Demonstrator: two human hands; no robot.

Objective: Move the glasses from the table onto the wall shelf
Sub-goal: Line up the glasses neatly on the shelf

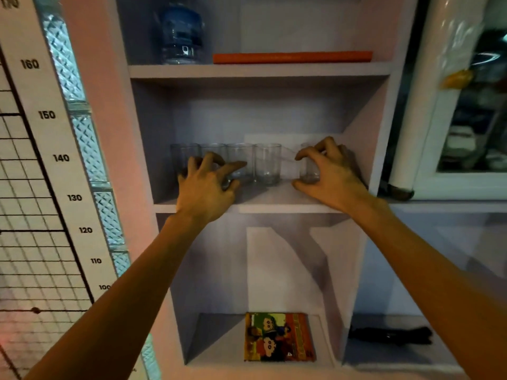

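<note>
Closest in, both bare forearms reach up from the bottom corners. Under them, the bottom cubby has a comic book point(279, 337) with a glossy, colourful cover lying flat, and a black thing point(392, 335) sits in the cubby to its right, too dark to make out.

The wall shelf point(274, 205) is smooth, painted a pale matte colour, with square edges. The glasses point(267, 164) are on its middle board: plain, clear, straight-sided tumblers standing upright in a row near the back.

The left hand point(208, 185) is clawed around the second glass point(212, 154) from the left, fingers spread over its front, so it's mostly hidden. The right hand point(329, 171) grasps the end glass point(310, 171), with the index finger high and the thumb low on its side.

That end glass stands apart from the other four, which are just about touching, and there's a gap between them. There's bare board in front of the row. The cubby's right wall is close behind the right hand.

One level up there's a clear bluish plastic bottle point(179, 37) and a flat orange slab point(292, 56). Off to the left is a height chart point(46, 115) beside a strip of textured glass blocks point(82, 133).
</note>
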